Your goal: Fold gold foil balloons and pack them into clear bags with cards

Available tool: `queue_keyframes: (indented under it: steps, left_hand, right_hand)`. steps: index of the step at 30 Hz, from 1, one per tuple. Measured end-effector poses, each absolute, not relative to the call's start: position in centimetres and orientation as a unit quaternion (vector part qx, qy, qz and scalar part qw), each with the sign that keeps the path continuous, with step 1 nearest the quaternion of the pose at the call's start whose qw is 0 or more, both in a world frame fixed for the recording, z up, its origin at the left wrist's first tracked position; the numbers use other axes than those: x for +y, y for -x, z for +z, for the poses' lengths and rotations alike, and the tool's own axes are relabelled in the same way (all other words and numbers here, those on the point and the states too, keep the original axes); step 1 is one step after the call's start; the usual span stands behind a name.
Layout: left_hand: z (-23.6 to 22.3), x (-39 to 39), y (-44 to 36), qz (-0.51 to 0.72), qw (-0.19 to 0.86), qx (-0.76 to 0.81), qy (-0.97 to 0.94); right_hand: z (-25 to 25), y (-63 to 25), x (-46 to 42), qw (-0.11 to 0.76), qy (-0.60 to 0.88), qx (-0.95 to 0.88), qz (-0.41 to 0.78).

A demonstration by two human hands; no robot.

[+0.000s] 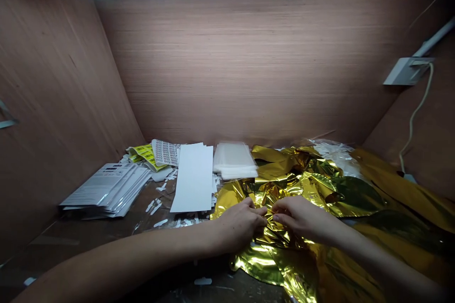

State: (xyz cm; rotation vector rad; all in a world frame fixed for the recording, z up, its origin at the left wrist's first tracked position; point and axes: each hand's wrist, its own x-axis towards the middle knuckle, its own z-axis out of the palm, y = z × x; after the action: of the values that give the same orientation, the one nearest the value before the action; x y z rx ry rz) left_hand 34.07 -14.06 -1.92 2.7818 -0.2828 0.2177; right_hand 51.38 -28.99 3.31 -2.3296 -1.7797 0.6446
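Note:
A heap of crumpled gold foil [320, 184] covers the right half of the worktop. My left hand [238, 225] and my right hand [302, 218] meet at the heap's near left part. Both hands pinch the same fold of the foil, with fingertips almost touching each other. My forearms reach in from the bottom edge of the picture.
White paper strips [194, 177] and a stack of clear plastic bags [234, 160] lie behind my hands. Grey printed packets [106, 189] are piled at the left, with yellow and white label sheets [156, 152] behind them. Wooden walls close in three sides. A wall socket [407, 71] with a cable hangs at the right.

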Motion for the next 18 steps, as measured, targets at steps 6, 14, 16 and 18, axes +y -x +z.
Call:
queue_keyframes:
  steps: [6, 14, 16, 18]
  left_hand:
    - [-2.5, -14.3, -33.7, 0.133, 0.265, -0.083, -0.951]
    - [0.7, -14.9, -31.9, 0.307, 0.375, 0.12, -0.867]
    - [1.9, -14.8, -31.7, 0.321, 0.385, 0.081, -0.861]
    - [2.7, -14.9, -31.5, 0.326, 0.405, 0.026, -0.854]
  right_hand:
    - [2.9, -50.3, -27.9, 0.043, 0.808, -0.539, 0.234]
    - [3.0, -50.3, -29.1, 0.329, 0.658, -0.528, 0.425]
    - [2.9, -49.4, -29.4, 0.41, 0.594, -0.511, 0.466]
    - [2.8, -48.3, -29.4, 0.441, 0.579, -0.499, 0.47]
